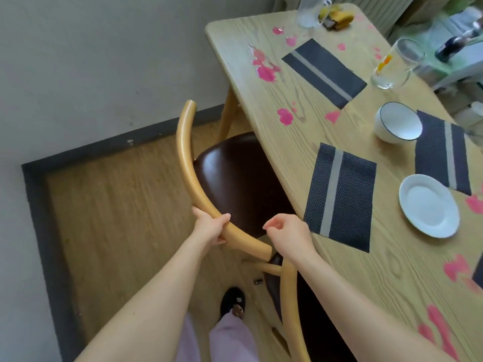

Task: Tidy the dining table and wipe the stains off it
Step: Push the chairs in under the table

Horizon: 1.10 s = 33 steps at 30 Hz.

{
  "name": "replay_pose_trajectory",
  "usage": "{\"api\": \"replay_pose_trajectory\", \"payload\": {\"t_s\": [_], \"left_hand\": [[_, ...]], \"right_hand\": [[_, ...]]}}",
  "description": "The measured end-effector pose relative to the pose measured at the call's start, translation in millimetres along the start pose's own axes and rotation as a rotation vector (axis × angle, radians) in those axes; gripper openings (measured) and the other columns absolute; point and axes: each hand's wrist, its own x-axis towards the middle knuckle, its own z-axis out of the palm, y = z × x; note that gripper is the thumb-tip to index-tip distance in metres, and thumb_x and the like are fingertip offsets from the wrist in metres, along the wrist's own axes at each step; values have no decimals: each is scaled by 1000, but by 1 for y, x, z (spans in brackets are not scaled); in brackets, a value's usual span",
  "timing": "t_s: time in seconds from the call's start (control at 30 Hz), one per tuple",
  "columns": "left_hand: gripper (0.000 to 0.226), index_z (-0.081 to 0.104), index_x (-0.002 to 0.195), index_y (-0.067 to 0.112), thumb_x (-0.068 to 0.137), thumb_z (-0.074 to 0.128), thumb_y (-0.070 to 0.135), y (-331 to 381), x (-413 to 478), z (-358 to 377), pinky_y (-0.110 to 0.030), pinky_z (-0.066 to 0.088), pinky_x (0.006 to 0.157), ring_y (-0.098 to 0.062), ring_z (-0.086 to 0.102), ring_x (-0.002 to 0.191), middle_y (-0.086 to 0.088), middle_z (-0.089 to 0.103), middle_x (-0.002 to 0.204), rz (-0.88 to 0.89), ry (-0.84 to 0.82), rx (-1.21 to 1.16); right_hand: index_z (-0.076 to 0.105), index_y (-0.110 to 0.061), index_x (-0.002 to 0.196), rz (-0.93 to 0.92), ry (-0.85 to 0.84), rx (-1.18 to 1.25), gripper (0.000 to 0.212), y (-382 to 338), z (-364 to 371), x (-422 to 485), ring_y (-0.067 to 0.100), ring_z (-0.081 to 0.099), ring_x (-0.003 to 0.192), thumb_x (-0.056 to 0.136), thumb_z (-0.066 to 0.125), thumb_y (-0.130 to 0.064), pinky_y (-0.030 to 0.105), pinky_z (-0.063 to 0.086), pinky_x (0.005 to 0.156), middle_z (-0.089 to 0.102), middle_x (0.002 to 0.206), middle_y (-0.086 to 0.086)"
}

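Two hands: left hand point(209, 226) grips the chair point(186, 163) by its curved back rail; right hand point(287, 231) sits just beside the rail, touching nothing.
Step (my guess): moving the chair at the table edge, either tucking it in or making room to wipe.
Do it well: put the right hand on the rail at 3 o'clock of the left so the pull is even; lift a little instead of dragging; don't knock the rail on the table edge.
Left pose: forearm comes in from 6 o'clock, fingers under the rail, thumb over the top.
Right pose: forearm comes in from 5 o'clock, wrist bent, fingers loosely curled and empty, above the near edge of the seat point(235, 178).
Chair: seat partly under the dining table point(300, 152), at 9 o'clock of the near placemat point(339, 194).
Table: pink stains point(265, 71) scattered, biggest cluster toward 12 o'clock; plate point(428, 205), bowl point(397, 121) and glass point(392, 64) out on it.
Wiping: not started; no cloth in view.
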Motion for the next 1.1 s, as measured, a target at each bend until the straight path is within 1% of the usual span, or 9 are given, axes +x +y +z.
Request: {"api": "replay_pose_trajectory", "payload": {"t_s": [0.1, 0.2, 0.4, 0.5, 0.57, 0.7, 0.87, 0.93, 1.1], "left_hand": [[96, -10, 148, 22, 89, 64, 10, 9, 7, 4, -46, 53, 66, -31, 59, 101, -13, 42, 135, 23, -7, 3], [100, -15, 149, 23, 89, 64, 13, 17, 11, 18, -49, 55, 72, -33, 59, 109, -13, 41, 136, 51, -32, 50], [103, -18, 147, 30, 88, 66, 23, 32, 18, 44, -53, 56, 81, -34, 60, 110, -13, 42, 138, 102, -102, 57], [102, -19, 147, 28, 89, 65, 25, 42, 25, 41, -46, 58, 74, -33, 60, 110, -10, 43, 134, 116, -98, 52], [99, -14, 149, 28, 89, 65, 26, 42, 25, 38, -41, 58, 67, -31, 61, 109, -5, 43, 127, 132, -99, 56], [83, 13, 148, 24, 86, 67, 35, 18, 12, 41, -43, 56, 85, -28, 61, 111, -8, 47, 138, 94, -143, 19], [86, 20, 150, 15, 84, 60, 54, -16, -15, 42, -47, 49, 97, -27, 55, 119, -10, 46, 142, 173, -53, 473], [80, 28, 146, 8, 86, 59, 51, -18, -18, 40, -44, 52, 95, -24, 60, 113, -9, 54, 133, 149, -57, 469], [74, 32, 145, 5, 89, 61, 43, -15, -15, 37, -41, 52, 95, -21, 63, 109, -11, 56, 131, 81, -119, 324]], "right_hand": [[70, -26, 94, -17, -1, 12, 19, 9, 0, 1, 14, 61, 92, 89, 54, -18, 35, 54, 84, 60, 85, -11], [69, -27, 96, -31, -14, 20, 19, 10, 7, 3, 16, 63, 87, 89, 54, -19, 40, 56, 81, 58, 81, -14], [70, -26, 90, -38, 52, 12, 20, 18, 6, 1, 16, 63, 85, 86, 53, -17, 37, 55, 81, 65, 84, -8], [71, -25, 87, 2, 77, -3, 21, 25, 2, 2, 16, 65, 84, 86, 52, -16, 35, 56, 78, 69, 84, -4], [71, -23, 87, 35, 85, -44, 23, 33, 2, 2, 16, 64, 85, 86, 50, -15, 29, 52, 72, 70, 86, -2], [69, -13, 88, 65, 109, -235, 18, 55, 8, -4, 22, 61, 87, 85, 51, -15, 28, 48, 69, 69, 88, 4], [63, -7, 104, 47, -32, -495, 38, 66, 19, -22, 28, 64, 96, 91, 53, -41, 35, 53, 78, 68, 102, 10], [61, -7, 113, 55, -67, -587, 44, 71, 17, -20, 27, 64, 101, 91, 53, -45, 35, 51, 79, 66, 109, 9], [40, -7, 127, 275, -178, -353, 65, 85, 24, -16, 30, 58, 114, 81, 66, -45, 36, 48, 86, 59, 122, 11]]}}
